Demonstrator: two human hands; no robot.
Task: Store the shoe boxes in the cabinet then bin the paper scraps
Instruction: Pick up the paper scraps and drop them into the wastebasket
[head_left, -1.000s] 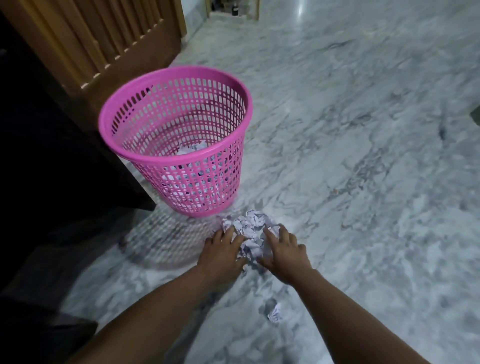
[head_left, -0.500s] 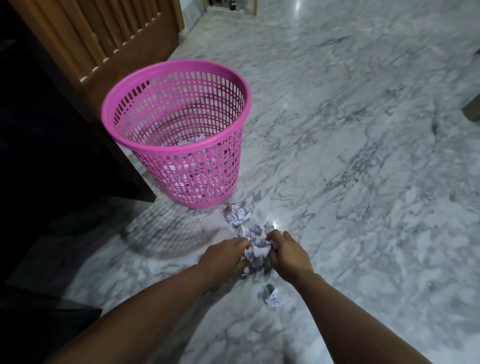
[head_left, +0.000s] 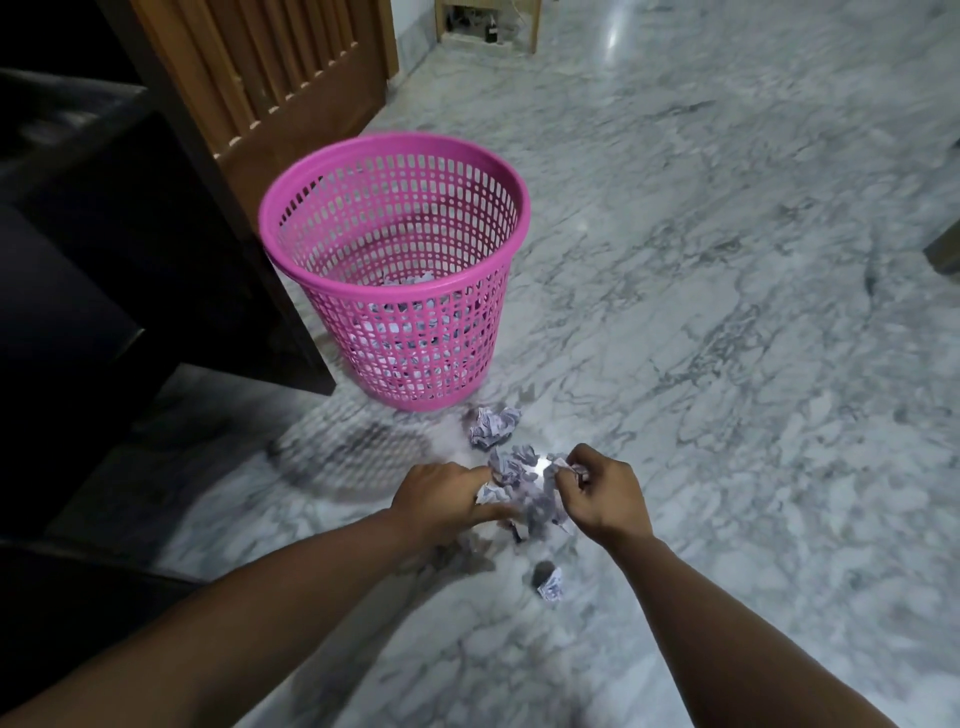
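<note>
A pink mesh bin stands on the marble floor with crumpled paper in its bottom. In front of it lies a heap of crumpled paper scraps. My left hand grips scraps at the heap's left side. My right hand curls round scraps on the right side. One crumpled ball sits alone between the heap and the bin. A small scrap lies nearer to me, between my forearms. No shoe box is in view.
A wooden slatted cabinet door stands behind the bin at the upper left. Dark furniture fills the left side. Grey-veined marble floor stretches to the right. A wooden furniture leg shows at the right edge.
Both hands have closed on the paper heap and drawn part of it toward me, leaving one crumpled ball behind near the bin. The view has shifted slightly.
</note>
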